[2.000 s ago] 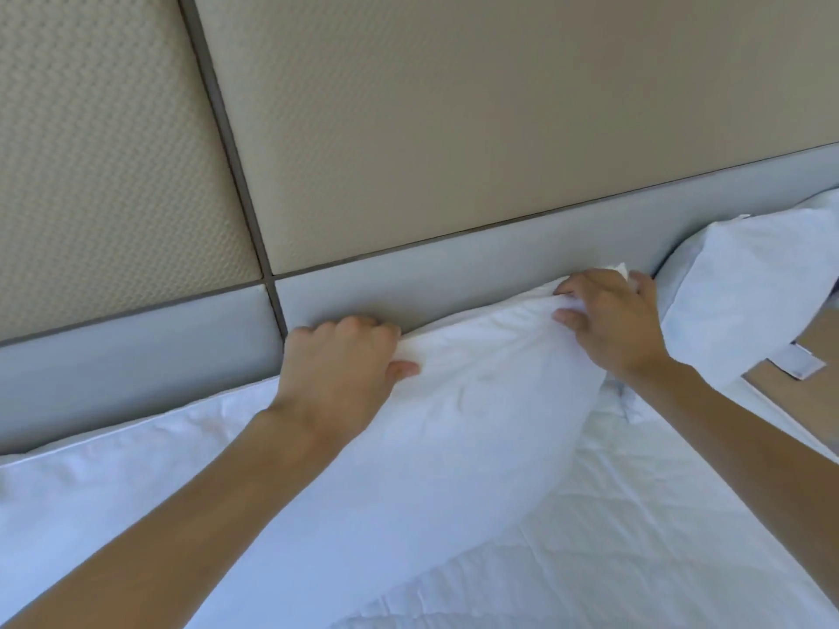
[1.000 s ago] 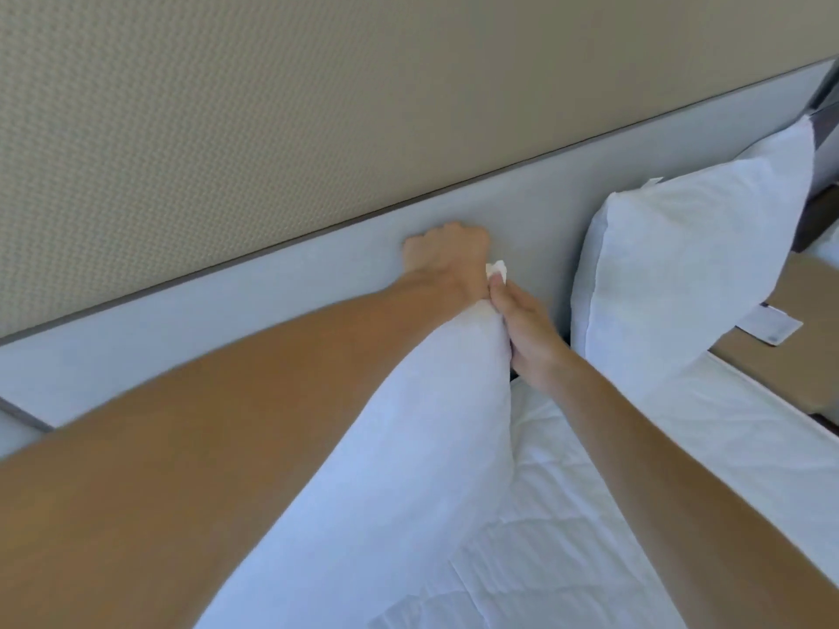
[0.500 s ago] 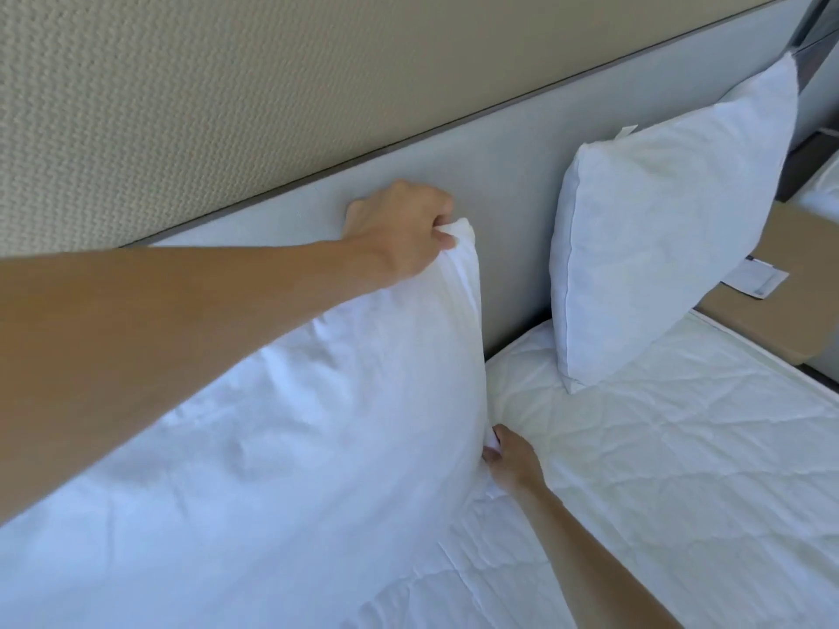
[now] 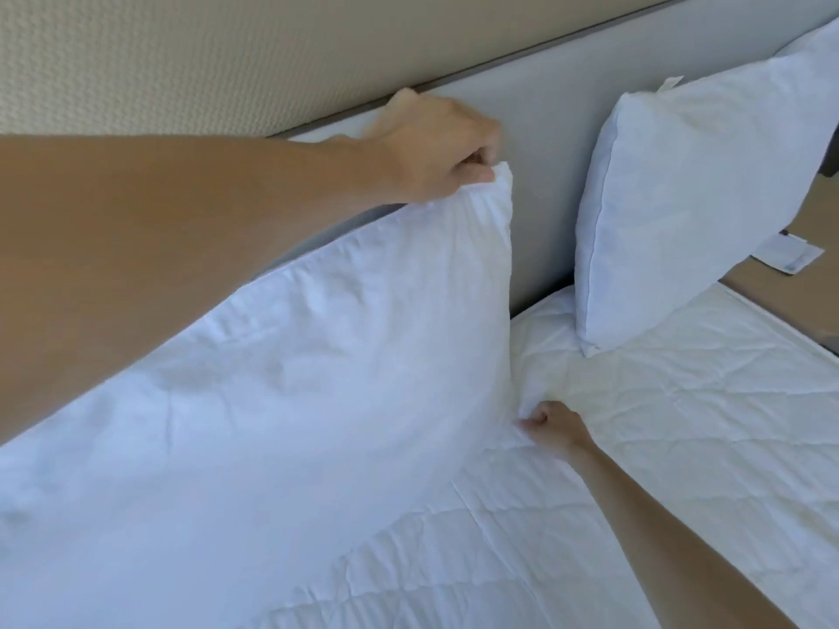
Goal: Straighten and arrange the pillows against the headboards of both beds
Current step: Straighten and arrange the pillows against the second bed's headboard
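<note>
The left hand (image 4: pixel 436 147) pinches the top corner and the right hand (image 4: pixel 551 431) the bottom corner of a white pillow (image 4: pixel 295 401) propped on the mattress (image 4: pixel 681 424) against the headboard (image 4: pixel 545 129), near a second pillow (image 4: pixel 708 183) leaning toward the mattress's right edge.

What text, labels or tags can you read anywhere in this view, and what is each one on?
No text here is readable.
Tag at the top edge of the far pillow: small white tab, no print legible.
Card on the brown surface right of the bed: faint print and a dark mark, too small and blurred to read.
Near pillow, quilted mattress cover, headboard: no writing visible.
</note>
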